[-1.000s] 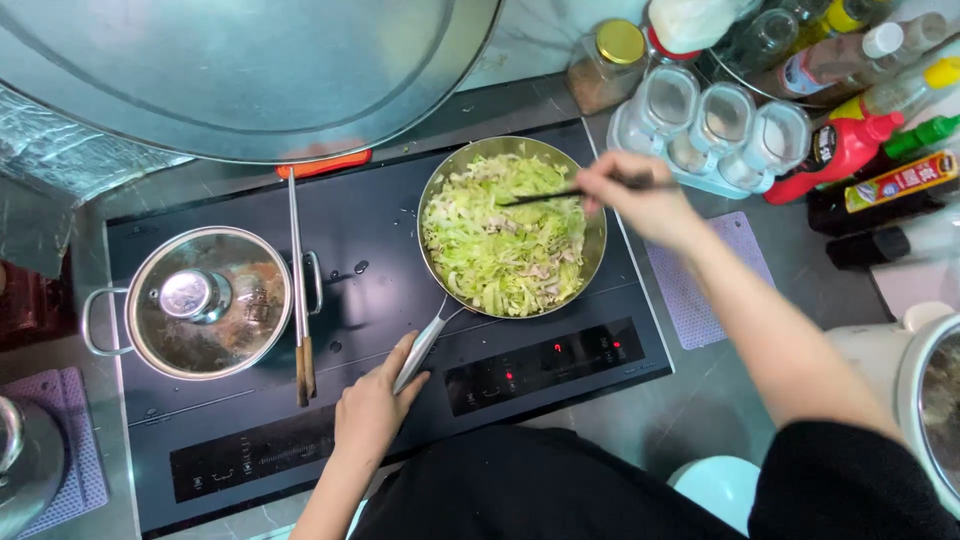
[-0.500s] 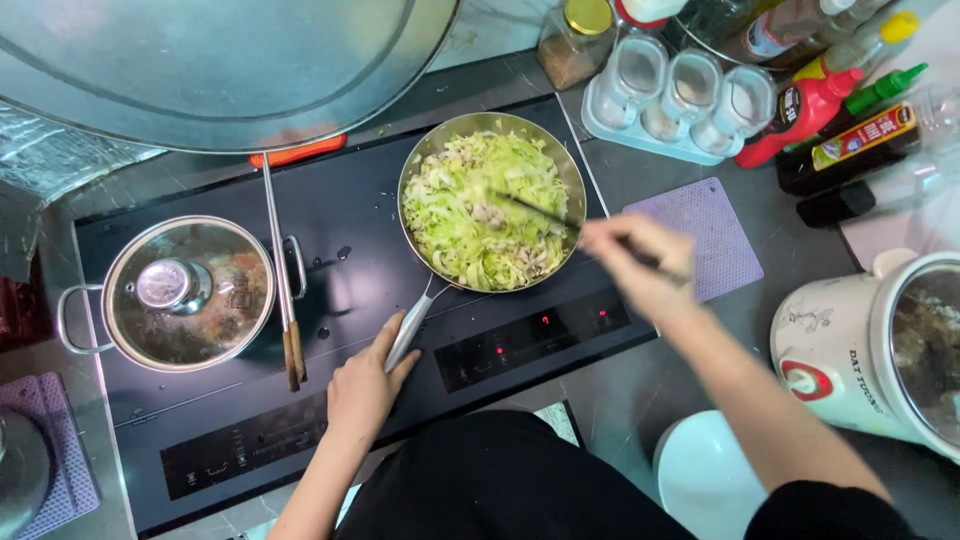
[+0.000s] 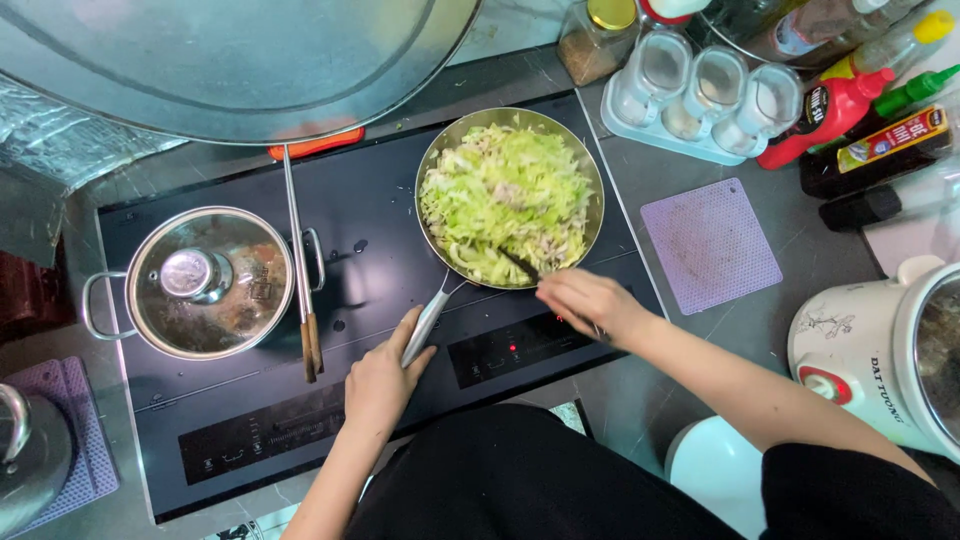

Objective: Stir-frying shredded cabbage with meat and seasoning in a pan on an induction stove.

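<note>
A steel frying pan (image 3: 437,160) full of shredded green cabbage (image 3: 505,200) sits on the black induction cooktop (image 3: 380,230). My left hand (image 3: 382,378) grips the pan's metal handle (image 3: 426,322) at the cooktop's front. My right hand (image 3: 588,302) is at the pan's near rim and holds dark chopsticks (image 3: 520,266) whose tips reach into the cabbage.
A lidded steel pot (image 3: 208,282) stands on the left burner, with a red-handled utensil (image 3: 298,260) lying beside it. A purple silicone mat (image 3: 710,244), seasoning jars (image 3: 705,88), sauce bottles (image 3: 840,102) and a white rice cooker (image 3: 890,340) are on the right. A large metal hood (image 3: 220,50) hangs over the back.
My right hand has drawn the chopsticks from the pan's far right side back to its near rim. The left hand has stayed on the handle.
</note>
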